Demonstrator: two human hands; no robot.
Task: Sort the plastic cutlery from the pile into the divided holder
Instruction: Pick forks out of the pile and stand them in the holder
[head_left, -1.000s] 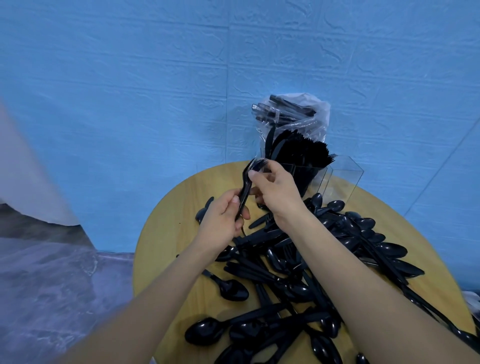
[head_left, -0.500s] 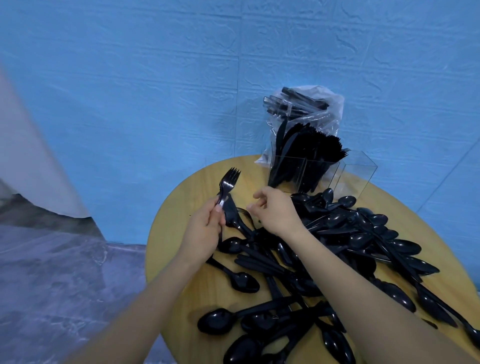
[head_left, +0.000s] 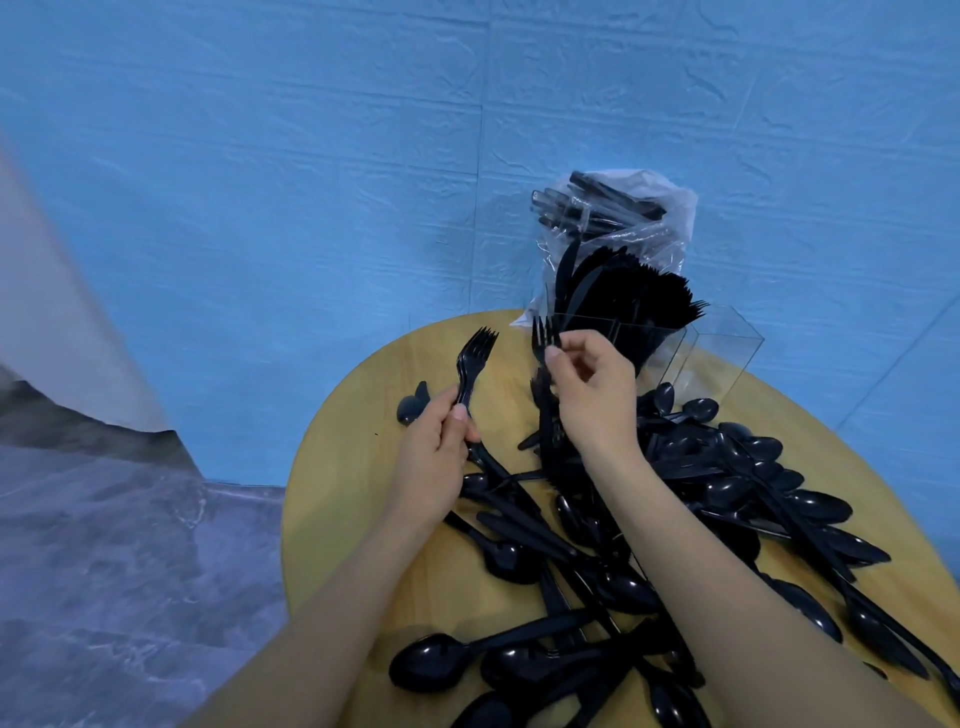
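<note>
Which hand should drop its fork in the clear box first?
Probably the right hand: its fork is already beside the clear holder, while the left hand is farther away.

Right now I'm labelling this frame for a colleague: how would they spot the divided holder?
Start at the round wooden table and look to its far edge by the blue wall. There stands the divided holder, just beyond the right hand. Unlike the crinkled plastic bag behind it, it is rigid and clear, with upright black cutlery in one part and one compartment empty.
</note>
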